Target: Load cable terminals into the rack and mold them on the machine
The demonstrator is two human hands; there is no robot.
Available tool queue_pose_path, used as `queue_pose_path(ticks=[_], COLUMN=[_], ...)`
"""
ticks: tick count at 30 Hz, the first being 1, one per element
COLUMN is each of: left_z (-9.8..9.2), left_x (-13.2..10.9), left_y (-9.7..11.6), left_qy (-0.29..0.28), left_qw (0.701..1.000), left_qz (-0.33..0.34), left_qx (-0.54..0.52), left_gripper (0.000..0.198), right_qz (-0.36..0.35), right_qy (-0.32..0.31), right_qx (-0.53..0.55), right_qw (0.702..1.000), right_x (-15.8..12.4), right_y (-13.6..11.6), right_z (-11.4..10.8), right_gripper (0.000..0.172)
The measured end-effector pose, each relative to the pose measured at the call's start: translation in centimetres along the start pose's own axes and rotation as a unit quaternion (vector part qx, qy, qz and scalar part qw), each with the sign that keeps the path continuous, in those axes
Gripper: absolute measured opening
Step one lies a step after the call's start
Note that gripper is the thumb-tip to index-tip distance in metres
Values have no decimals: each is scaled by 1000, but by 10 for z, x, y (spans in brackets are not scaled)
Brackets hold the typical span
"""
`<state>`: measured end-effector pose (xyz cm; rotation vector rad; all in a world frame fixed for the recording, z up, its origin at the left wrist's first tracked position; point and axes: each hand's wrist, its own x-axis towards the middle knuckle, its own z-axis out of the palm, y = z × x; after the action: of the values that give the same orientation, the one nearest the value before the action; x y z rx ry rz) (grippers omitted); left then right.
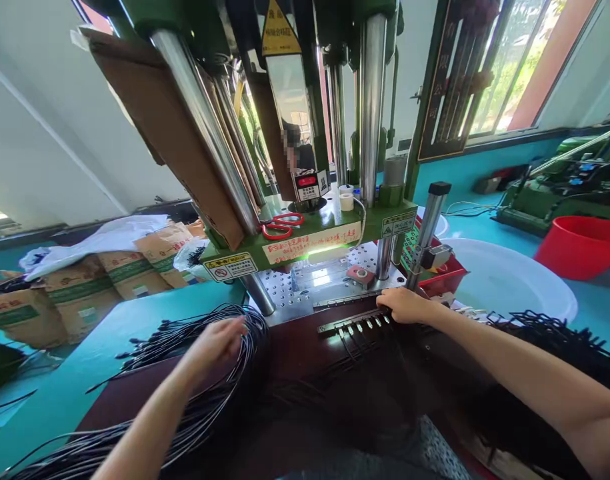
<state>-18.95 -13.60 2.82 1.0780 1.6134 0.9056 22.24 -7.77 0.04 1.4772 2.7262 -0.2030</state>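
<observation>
My left hand [215,343] rests on a bundle of black cables [195,407] that sweeps across the dark table at the left; its fingers curl round some of the strands. My right hand [405,305] lies closed on the right end of a dark fixture bar [355,323] in which several cable plugs sit in a row, just in front of the press plate. The green moulding press [305,243] with chrome columns stands directly behind both hands.
Red scissors [281,225] lie on the press's green deck. A white basin [505,283] and a red tub [579,245] stand at the right, more black cables [559,333] beside my right arm. Paper sacks [85,287] are stacked at the left.
</observation>
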Motion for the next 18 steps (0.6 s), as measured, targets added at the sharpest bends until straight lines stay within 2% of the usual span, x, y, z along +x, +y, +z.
queue_pose_path(ticks=[3,5,8,10,14,16,18], left_z=[92,148,205,227,248,252,251], left_x=[-48,-72,-88,-86,-66,-49,-26], left_y=[0,-8,-17,-15,9,22,31], left_qy=[-151,-204,-172,-165,-245,-259,-250], left_qw=[985,970,955,935,900,901,908], left_qz=[49,15,-32,-62,-84,-89,-91], left_qx=[-61,-129,-240,-308,-352,-336,-322], left_gripper=[26,31,31,33,39,38,32], right_qz=[18,38,59,70,74,74,88], right_qy=[-17,-15,4,18,40,56,80], right_qx=[-7,-6,8,25,72,93,108], right_qw=[1000,999,998,997,994,991,987], right_x=[14,23,36,45,71,88,106], right_y=[-3,-4,-4,-2,5,7,8], right_z=[-14,-27,-46,-55,-61,-60,-58], right_gripper=[28,25,22,19,8,14,17])
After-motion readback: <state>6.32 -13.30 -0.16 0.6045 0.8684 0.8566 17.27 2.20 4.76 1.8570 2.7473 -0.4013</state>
